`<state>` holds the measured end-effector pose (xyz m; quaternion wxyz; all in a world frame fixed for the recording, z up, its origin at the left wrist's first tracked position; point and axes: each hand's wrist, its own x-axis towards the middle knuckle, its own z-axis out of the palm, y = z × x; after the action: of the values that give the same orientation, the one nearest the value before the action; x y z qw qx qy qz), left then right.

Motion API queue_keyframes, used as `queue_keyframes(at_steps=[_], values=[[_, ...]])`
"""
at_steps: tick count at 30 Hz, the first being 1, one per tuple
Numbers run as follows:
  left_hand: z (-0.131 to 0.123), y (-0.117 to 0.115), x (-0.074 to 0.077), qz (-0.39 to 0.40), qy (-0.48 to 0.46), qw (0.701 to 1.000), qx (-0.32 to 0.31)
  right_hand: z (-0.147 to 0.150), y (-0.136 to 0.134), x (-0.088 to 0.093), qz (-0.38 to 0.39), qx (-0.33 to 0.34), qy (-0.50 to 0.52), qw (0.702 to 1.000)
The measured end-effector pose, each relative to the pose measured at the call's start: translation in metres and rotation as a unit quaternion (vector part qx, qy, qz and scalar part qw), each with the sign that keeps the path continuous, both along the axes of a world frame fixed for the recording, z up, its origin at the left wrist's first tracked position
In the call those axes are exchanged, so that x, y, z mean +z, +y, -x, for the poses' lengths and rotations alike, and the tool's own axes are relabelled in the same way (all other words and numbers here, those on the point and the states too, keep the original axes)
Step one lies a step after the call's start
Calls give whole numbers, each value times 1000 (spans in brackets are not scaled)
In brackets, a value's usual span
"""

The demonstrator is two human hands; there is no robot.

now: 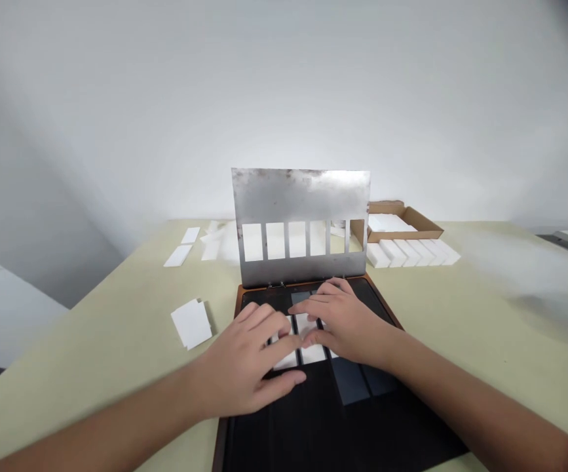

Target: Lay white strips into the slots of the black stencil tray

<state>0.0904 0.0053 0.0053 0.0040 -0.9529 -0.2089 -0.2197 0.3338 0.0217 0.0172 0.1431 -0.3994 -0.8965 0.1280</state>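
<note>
Left hand [259, 360], fingers [270, 321] loosely curled, and right hand [345, 321], fingers spread, are over white cards [313, 354] lying in the black tray [284, 436]; from where I stand, can't tell if either grips one. Slotted metal plate [303, 196] stands upright at the tray's far edge.

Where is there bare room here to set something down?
The pale yellow table looks bare between the row of white rectangular blocks and the right forearm, and left of the small stack of white cards. It is crowded on the black rectangular tray, beneath the left hand and right hand, and around the open brown cardboard box.
</note>
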Motion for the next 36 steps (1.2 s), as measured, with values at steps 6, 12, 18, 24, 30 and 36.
queue_keyframes(at_steps=[6, 12, 18, 24, 30, 36], values=[[-3, 1, 4, 11, 19, 997, -71, 0, 2, -3, -5, -6, 10, 1000], [-4, 2, 6, 30, 23, 998, -59, -1, 2, -6, -120, -43, -9, 992], [-4, 1, 6, 40, 39, 997, -58, -4, 3, -11, -134, -50, -56, 988], [-4, 1, 5, 42, 52, 996, -53, -1, 0, -9, -73, -57, -24, 995], [-3, 3, 3, 53, 61, 995, -55, 1, -2, -15, -103, -68, -64, 990], [-4, 2, 3, 47, 69, 995, -53, 2, 1, -7, -28, -76, 36, 996]])
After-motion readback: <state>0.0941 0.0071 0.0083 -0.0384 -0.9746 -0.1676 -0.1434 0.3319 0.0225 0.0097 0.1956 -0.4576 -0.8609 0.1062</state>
